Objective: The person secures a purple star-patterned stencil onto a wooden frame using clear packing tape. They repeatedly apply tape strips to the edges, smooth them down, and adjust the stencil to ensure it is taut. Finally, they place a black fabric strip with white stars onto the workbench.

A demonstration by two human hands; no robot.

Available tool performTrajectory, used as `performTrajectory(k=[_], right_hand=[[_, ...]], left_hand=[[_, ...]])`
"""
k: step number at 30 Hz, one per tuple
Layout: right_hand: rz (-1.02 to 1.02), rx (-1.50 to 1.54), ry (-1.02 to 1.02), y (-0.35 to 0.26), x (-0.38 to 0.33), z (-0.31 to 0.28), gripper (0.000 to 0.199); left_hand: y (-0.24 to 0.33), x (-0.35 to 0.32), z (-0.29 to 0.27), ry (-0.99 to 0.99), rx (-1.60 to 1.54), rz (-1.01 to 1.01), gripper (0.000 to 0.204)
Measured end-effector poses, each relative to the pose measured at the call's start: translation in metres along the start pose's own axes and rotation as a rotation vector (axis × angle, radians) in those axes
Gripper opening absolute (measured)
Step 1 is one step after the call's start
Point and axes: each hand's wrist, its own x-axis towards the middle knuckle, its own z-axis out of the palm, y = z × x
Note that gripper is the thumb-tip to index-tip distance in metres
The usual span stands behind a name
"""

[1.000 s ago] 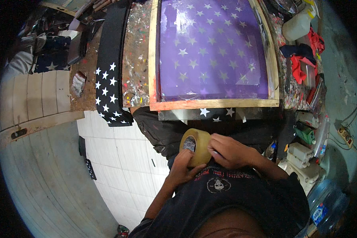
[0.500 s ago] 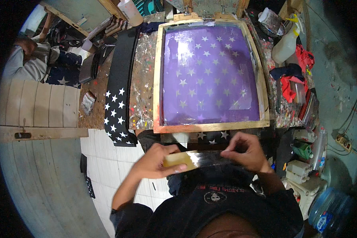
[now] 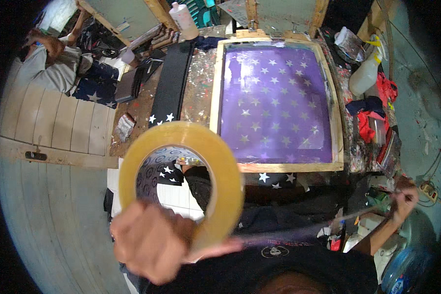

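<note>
Close up, my left hand [image 3: 152,242] grips a large roll of clear yellowish packing tape [image 3: 180,131] through its core. A strip of tape [image 3: 299,229] stretches from the roll across my dark shirt to my right hand [image 3: 404,198], which is raised far out to the right with its fingers closed on the strip's end. Beyond the roll, a wooden-framed printing screen [image 3: 277,105] with purple mesh and pale stars lies on the workbench. Black fabric with white stars [image 3: 171,83] runs along its left, partly hidden by the roll.
A spray bottle [image 3: 366,73] with a yellow trigger, red cloth [image 3: 365,126] and dark cloth crowd the bench's right side. Another person [image 3: 59,63] is at the far left. At lower right stands a blue water jug [image 3: 402,269]; a power strip [image 3: 428,192] hangs on the wall.
The tape roll has come up much closer in my left hand. My right hand has swung out to the right, drawing a long strip off it. The view has shifted slightly.
</note>
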Motion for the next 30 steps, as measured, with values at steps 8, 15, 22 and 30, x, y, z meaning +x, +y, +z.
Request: performTrajectory(k=[8,15,22,30], right_hand=[[0.248,-0.354,0.455,0.112,0.001,-0.147,0.032],[0.209,-0.329,0.488,0.159,0.027,-0.142,0.029],[-0.055,0.147,-0.241,0.072,0.045,0.104,0.021],[-0.643,-0.455,-0.815,-0.164,0.169,0.175,0.013]], left_hand=[[0.006,0.014,-0.044,0.089,-0.004,0.298,0.026],[0.009,0.003,-0.049,0.062,0.101,0.230,0.029],[0.006,-0.020,-0.053,-0.007,0.155,0.060,0.034],[-0.133,-0.108,0.105,-0.053,0.252,-0.520,0.038]])
